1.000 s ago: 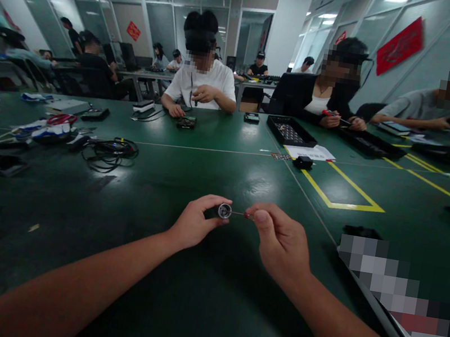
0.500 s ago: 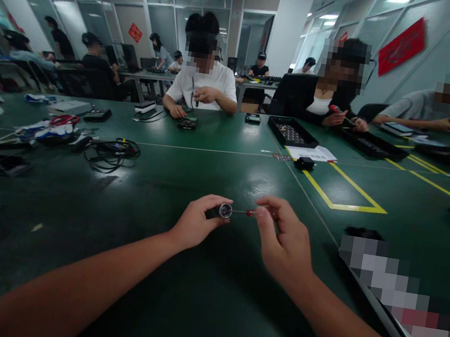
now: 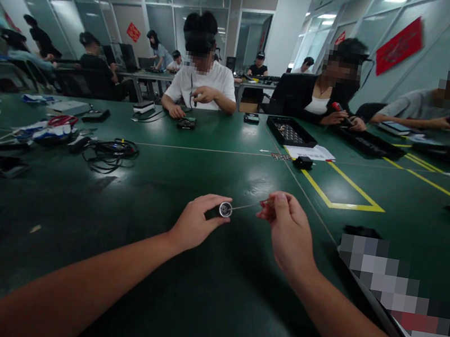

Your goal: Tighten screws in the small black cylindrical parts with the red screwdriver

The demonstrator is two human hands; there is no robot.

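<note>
Office-style workshop: people [image 3: 203,88] worked at green worktable [image 3: 202,173] with yellow tape lines [image 3: 355,208], parts tray [image 3: 299,143], coiled cables [image 3: 112,149]; glass partitions [image 3: 163,2] stood behind.

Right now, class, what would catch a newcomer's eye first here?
Probably, near the centre, the left hand grips a small silver-rimmed cylinder, and the right hand holds a tool whose thin shaft reaches its rimmed end. A bright red hanging also stands out at upper right.
</note>
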